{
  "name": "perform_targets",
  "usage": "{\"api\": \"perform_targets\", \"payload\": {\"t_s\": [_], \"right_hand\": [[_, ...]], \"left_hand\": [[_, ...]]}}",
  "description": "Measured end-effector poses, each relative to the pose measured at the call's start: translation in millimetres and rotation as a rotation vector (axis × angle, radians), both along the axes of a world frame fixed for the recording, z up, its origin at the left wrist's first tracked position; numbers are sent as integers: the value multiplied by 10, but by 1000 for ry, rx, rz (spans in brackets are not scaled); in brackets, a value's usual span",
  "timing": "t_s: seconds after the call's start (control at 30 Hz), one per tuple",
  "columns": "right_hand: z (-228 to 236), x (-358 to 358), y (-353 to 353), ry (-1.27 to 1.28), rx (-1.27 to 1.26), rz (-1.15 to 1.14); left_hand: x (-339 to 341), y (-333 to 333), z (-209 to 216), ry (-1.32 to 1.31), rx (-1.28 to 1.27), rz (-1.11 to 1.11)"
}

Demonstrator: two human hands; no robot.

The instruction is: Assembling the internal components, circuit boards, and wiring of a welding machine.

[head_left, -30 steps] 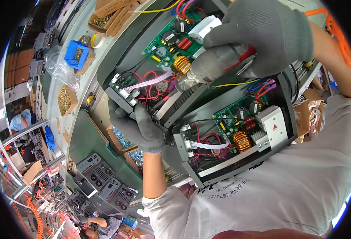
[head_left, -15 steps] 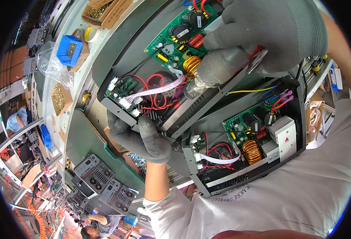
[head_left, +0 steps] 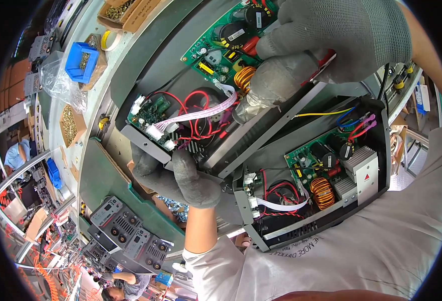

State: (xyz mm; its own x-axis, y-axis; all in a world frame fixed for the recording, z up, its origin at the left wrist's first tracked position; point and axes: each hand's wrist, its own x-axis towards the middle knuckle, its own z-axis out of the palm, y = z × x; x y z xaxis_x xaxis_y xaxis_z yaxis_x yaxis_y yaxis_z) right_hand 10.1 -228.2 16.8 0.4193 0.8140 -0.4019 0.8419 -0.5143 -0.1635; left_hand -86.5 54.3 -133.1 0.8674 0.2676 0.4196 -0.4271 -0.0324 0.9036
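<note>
head: left hand (head_left: 178,178), right hand (head_left: 336,42), 2 open chassis (head_left: 146,144) (2 ribbon cables (head_left: 201,114)).

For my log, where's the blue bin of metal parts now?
Head view, upper left: the bin sits between a clear plastic bag and a yellow-edged roll.

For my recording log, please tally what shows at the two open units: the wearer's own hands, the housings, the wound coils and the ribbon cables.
Gloved hands: 2 (left hand, right hand)
Open housings: 2 (upper housing, lower housing)
Wound coils: 2 (upper coil, lower coil)
Ribbon cables: 2 (upper cable, lower cable)
Total: 8
</note>
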Motion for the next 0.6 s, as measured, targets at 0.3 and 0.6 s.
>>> {"api": "perform_targets", "payload": {"t_s": [0.3, 0.6], "right_hand": [[123, -59, 78, -155, -82, 25], [104, -276, -103, -489, 123, -107]], "left_hand": [[92, 71, 124, -62, 167, -78], [103, -9, 538, 301, 477, 47]]}}
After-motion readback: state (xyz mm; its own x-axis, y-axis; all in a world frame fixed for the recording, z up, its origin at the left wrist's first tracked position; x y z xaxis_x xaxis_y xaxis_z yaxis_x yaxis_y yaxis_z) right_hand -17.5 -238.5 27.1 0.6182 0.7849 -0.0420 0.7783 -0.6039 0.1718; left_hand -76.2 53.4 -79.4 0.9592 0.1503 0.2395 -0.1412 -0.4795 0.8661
